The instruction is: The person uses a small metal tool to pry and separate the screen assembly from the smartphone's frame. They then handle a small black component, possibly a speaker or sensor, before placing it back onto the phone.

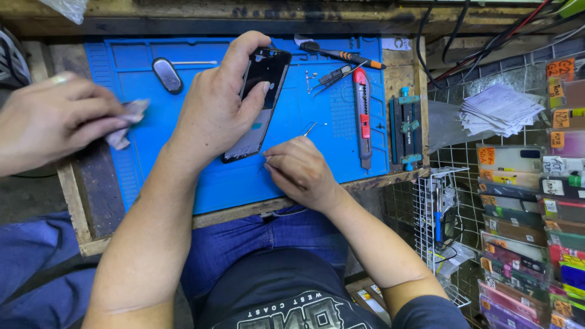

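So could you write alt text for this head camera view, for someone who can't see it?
A person's left hand tilts a black phone frame above a blue work mat while the right hand works a thin metal tool at its lower edge; another person's hand holds a cloth.

Just one cam here, head-mounted, looking steeply down from above the person's own lap at the blue work mat (183, 183) on a wooden bench (85, 237). Faces fwd and down, so the far bench edge runs along the top of frame and the person's knees and shirt fill the bottom. Pretty close, both forearms run up from the bottom edge to mid-frame. View's wide tho: a wire rack (439, 207) and shelves of phone cases (524, 244) show at right. No 2nd view, so nothing shared.
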